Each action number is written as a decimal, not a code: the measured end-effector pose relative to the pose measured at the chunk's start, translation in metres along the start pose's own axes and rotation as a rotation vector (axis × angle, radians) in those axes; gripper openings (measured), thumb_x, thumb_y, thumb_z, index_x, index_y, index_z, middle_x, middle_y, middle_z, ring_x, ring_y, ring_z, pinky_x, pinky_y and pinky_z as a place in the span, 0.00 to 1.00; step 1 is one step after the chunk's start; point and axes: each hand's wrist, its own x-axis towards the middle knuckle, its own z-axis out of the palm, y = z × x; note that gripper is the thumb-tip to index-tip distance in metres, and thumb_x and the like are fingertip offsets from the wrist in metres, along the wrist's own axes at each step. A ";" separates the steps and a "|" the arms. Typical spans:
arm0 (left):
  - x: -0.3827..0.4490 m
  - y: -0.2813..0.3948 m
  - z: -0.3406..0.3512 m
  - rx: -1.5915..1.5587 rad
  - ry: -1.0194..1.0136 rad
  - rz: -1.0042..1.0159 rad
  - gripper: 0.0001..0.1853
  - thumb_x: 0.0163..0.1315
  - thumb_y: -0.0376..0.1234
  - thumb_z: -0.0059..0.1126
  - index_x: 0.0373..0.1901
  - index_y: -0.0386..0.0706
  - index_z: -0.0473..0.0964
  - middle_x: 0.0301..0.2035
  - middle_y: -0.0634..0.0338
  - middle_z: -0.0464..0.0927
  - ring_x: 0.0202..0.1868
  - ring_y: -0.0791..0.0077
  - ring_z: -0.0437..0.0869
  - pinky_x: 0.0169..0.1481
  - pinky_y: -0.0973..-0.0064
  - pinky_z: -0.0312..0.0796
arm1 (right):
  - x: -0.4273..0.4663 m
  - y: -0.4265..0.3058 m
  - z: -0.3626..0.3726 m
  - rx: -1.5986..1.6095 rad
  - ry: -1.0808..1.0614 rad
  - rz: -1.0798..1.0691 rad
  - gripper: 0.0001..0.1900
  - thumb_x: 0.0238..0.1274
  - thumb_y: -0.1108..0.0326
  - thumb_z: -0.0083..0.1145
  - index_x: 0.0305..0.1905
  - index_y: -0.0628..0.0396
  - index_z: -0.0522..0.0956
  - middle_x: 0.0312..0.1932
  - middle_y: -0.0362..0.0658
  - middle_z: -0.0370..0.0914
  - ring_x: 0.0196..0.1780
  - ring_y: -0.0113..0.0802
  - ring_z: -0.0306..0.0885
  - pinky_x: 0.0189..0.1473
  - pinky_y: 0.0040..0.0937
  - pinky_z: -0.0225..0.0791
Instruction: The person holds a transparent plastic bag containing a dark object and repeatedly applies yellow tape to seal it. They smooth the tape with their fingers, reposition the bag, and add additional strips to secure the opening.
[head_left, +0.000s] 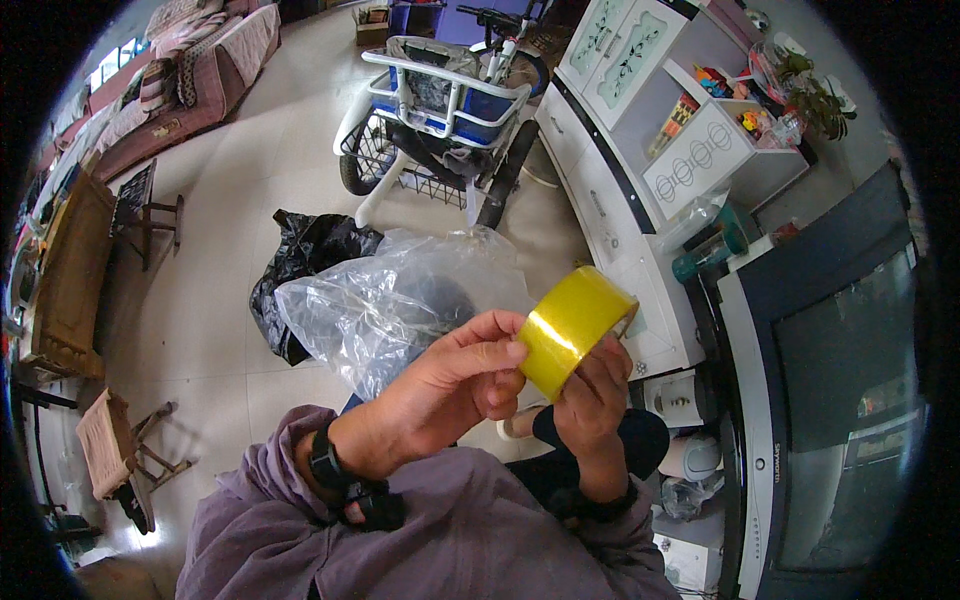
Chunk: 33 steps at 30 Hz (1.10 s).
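A wide roll of glossy yellow adhesive tape (576, 322) is held up in front of my torso. My right hand (596, 394) grips it from below, its fingers curled at the lower right rim. At the roll's left edge, the thumb and forefinger of my left hand (450, 375) meet the tape; whether they have a loose end is unclear. Beyond my hands, a clear plastic bag (367, 300) rests on the floor with something dark showing through it. A crumpled black plastic bag (322, 244) lies against its far left side.
A tricycle (450, 112) with a white rear rack stands ahead. White cabinets (600, 195) and a television (832, 420) line the right side. To the left are a small folding stool (109, 442), another stool (154, 210), a wooden cabinet (71, 277) and a pink sofa (195, 90).
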 end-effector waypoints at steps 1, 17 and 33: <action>0.000 0.000 0.000 -0.002 -0.008 0.002 0.15 0.65 0.26 0.59 0.53 0.44 0.73 0.32 0.67 0.73 0.26 0.83 0.68 0.31 0.81 0.61 | 0.000 0.000 0.001 -0.005 0.012 -0.002 0.13 0.46 0.70 0.65 0.41 0.48 0.83 0.43 0.40 0.82 0.51 0.37 0.80 0.67 0.46 0.62; 0.000 -0.001 -0.001 -0.044 -0.022 0.029 0.16 0.65 0.25 0.55 0.54 0.41 0.73 0.34 0.64 0.74 0.28 0.81 0.70 0.33 0.80 0.65 | 0.002 0.000 0.003 0.055 0.020 0.012 0.12 0.47 0.71 0.65 0.41 0.50 0.82 0.44 0.40 0.83 0.50 0.38 0.80 0.67 0.46 0.60; -0.005 0.010 -0.006 0.891 0.169 0.568 0.16 0.63 0.23 0.64 0.53 0.40 0.79 0.43 0.57 0.83 0.38 0.71 0.86 0.43 0.76 0.77 | 0.012 -0.004 -0.014 -0.016 -0.078 0.016 0.12 0.46 0.72 0.65 0.40 0.52 0.82 0.44 0.40 0.83 0.50 0.36 0.80 0.64 0.44 0.62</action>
